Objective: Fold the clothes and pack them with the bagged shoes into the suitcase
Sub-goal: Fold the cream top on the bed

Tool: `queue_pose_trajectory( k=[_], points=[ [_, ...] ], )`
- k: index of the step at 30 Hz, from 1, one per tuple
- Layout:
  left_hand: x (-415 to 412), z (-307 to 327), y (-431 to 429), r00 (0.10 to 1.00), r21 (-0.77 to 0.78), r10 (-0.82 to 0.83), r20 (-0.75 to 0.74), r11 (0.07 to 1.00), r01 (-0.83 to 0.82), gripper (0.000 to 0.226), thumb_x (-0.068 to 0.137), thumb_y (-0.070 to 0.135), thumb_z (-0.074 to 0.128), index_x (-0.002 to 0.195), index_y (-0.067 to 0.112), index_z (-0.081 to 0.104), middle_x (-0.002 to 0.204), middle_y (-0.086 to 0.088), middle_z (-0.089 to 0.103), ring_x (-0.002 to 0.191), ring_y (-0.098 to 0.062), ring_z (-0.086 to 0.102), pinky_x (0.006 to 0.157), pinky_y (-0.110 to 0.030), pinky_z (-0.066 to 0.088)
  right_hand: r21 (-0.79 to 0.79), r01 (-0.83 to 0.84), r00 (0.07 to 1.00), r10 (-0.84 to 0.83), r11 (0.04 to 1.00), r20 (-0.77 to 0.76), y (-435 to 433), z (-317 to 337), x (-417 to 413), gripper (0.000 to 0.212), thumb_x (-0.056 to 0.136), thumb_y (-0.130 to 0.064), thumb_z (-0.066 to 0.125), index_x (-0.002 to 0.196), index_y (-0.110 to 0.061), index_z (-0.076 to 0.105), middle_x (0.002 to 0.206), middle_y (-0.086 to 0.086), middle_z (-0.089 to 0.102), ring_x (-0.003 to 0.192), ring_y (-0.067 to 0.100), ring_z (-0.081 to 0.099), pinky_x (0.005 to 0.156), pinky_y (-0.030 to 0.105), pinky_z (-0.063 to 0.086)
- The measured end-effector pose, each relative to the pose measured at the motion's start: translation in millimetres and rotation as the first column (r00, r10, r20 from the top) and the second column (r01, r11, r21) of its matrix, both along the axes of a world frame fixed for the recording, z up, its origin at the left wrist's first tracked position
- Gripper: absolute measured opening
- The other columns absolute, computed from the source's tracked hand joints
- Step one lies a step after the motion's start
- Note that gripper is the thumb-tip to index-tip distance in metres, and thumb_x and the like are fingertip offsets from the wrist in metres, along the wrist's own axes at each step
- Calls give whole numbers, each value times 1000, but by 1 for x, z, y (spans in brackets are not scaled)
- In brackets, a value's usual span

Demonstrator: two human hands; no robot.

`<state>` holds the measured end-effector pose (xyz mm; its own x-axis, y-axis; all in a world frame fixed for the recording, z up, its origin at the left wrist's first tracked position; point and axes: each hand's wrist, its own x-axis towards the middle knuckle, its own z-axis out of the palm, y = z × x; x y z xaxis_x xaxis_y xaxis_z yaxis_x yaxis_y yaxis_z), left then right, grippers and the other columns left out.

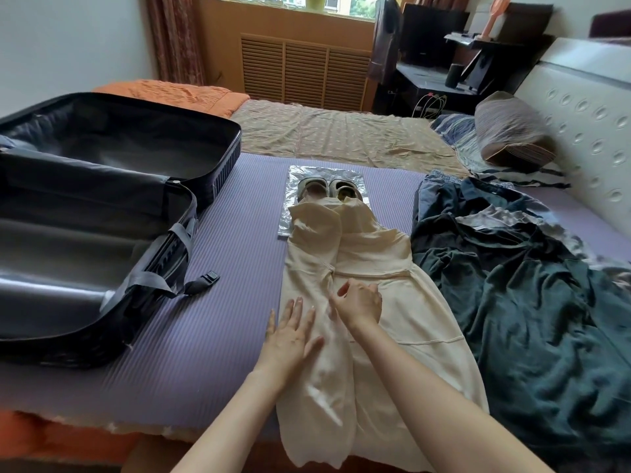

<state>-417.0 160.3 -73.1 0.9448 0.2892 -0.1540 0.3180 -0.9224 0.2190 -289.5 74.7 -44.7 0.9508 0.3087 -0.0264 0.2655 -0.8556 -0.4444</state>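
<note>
Currently the cream dress (372, 254) lies flat and lengthwise on a ribbed purple mat (222, 319), thin smooth fabric, with a seam across the waist. Its left side is folded inward as one long strip, and the hem hangs over the near bed edge. Left hand (293, 336) lies palm-down on that folded strip, fingers straight and spread, pressing the cloth. Right hand (358, 305) sits on the dress just below the waist seam with fingers curled; can't tell if it pinches fabric. The hands are close together but not touching. At the far end, the dress top overlaps a crinkly clear plastic bag (290, 186). A pair of pale rounded shoes (327, 192) is at the bag, side by side; can't tell if they're inside or on top. The suitcase (223, 165) lies open on the left, with a dark ribbed hard shell and smooth grey lining in both halves. A grey webbing strap (153, 285) trails onto the mat and ends in a black buckle (211, 276). A rumpled dark green garment (512, 302) is heaped right of the dress, touching its edge. Beyond it are a striped pillow (512, 131) and a white dimpled headboard (597, 114).
</note>
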Motion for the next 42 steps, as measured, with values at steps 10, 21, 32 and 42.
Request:
queue_pose_trajectory(
  k=[10,21,32,42],
  points=[
    [10,-7,9,999,-29,13,50,1000,-12,127,33,72,-50,146,24,-17,147,1,-29,129,-11,-32,108,-36,-20,54,-42,995,37,998,89,9,-13,12,24,88,-40,56,91,-19,68,105,0,67,112,23,46,96,33,32],
    [28,-5,20,986,-52,93,136,995,-86,84,97,55,-3,119,13,66,123,-12,63,115,-26,60,92,-51,45,99,-135,970,111,986,217,15,-10,25,31,90,-36,57,115,-19,59,110,0,63,111,24,45,96,32,33],
    [110,2,69,968,-81,146,206,988,-132,58,102,43,20,151,23,-4,158,-5,-14,145,-17,-14,115,-38,-12,88,-254,961,241,963,138,93,48,110,33,93,-32,56,125,-22,58,133,0,50,127,25,28,108,38,23],
    [142,-28,82,932,-46,173,317,985,-167,69,97,52,-2,150,13,19,156,-7,17,142,-24,22,109,-43,16,-107,-352,921,365,930,135,177,47,157,40,88,-43,63,122,-23,60,133,6,39,138,29,16,116,39,6]
  ],
)
